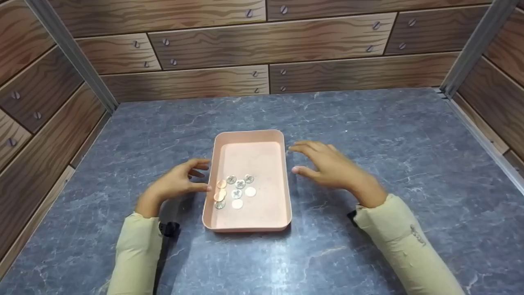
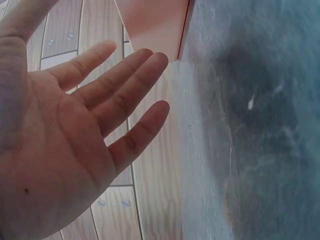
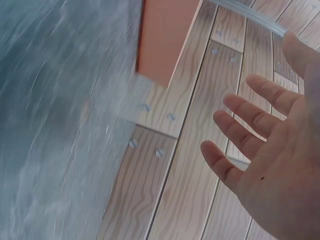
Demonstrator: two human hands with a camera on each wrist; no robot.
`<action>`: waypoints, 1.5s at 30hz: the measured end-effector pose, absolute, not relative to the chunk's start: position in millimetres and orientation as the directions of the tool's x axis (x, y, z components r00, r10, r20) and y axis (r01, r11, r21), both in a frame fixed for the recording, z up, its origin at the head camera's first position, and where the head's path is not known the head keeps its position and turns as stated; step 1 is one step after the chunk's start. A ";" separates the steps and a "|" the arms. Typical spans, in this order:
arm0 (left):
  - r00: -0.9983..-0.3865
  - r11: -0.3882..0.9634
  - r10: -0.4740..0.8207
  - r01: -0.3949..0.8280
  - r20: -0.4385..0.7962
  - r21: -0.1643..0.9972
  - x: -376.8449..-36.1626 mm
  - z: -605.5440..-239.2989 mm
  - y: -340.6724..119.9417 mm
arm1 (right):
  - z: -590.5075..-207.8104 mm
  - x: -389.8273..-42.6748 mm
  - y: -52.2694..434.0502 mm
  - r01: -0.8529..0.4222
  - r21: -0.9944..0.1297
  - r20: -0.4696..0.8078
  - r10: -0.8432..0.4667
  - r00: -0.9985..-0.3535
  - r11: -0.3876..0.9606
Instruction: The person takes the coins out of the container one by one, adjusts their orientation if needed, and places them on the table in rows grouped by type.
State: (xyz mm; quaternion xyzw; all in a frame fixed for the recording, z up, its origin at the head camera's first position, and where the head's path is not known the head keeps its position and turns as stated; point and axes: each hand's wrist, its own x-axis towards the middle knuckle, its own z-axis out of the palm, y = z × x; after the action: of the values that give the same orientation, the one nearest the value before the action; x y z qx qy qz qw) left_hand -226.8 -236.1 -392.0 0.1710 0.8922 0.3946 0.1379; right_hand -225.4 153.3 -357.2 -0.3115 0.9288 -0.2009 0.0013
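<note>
A shallow pink tray (image 1: 262, 164) lies on the table in the head view, its long side running away from me. Inside, toward its left side, are several coins, some silver (image 1: 236, 194) and some copper-coloured (image 1: 220, 196). My left hand (image 1: 180, 180) is at the tray's left wall, thumb and fingertips right at the rim. To the right of the tray, my right hand (image 1: 327, 166) is held with its fingers spread toward the wall, a small gap between. Both wrist views show relaxed fingers (image 2: 135, 90) and bare palms, with nothing held in either hand.
The table (image 1: 348, 119) has a blue-grey marbled top. Wood-patterned panels (image 1: 266, 45) stand behind it and on both sides, with metal posts (image 1: 73, 53) at the back corners. Each wrist wears a dark strap (image 1: 170, 229) near the sleeve.
</note>
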 end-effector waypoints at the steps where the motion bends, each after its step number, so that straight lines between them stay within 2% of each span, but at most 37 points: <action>1: -0.901 0.625 0.420 0.198 -0.112 0.755 -227.3 -392.4 -234.9 | -357.3 -225.0 150.6 -0.578 -0.381 0.119 -0.582 -0.804 0.721; 18: -0.876 0.574 0.468 0.205 -0.112 0.793 -229.0 -396.2 -231.3 | -370.8 -228.3 97.4 -0.671 -0.409 0.124 -0.691 -0.712 0.618; 24: -0.876 0.574 0.460 0.172 -0.142 0.801 -230.8 -396.5 -231.3 | -376.7 -231.1 86.7 -0.657 -0.433 0.083 -0.698 -0.711 0.618; 38: -0.859 0.522 0.473 0.093 -0.197 0.848 -228.2 -398.3 -236.6 | -390.3 -238.2 66.5 -0.662 -0.487 -0.007 -0.760 -0.649 0.570; 45: -0.852 0.505 0.479 0.071 -0.210 0.860 -228.5 -396.8 -236.0 | -394.1 -242.2 62.3 -0.618 -0.527 -0.053 -0.748 -0.661 0.583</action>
State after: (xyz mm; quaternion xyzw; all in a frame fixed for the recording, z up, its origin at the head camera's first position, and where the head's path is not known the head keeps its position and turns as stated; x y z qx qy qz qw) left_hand -228.5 -236.0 -396.8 0.1637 0.8398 0.4700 0.2169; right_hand -242.2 62.3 -394.1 -0.3885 0.8792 -0.2398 0.1361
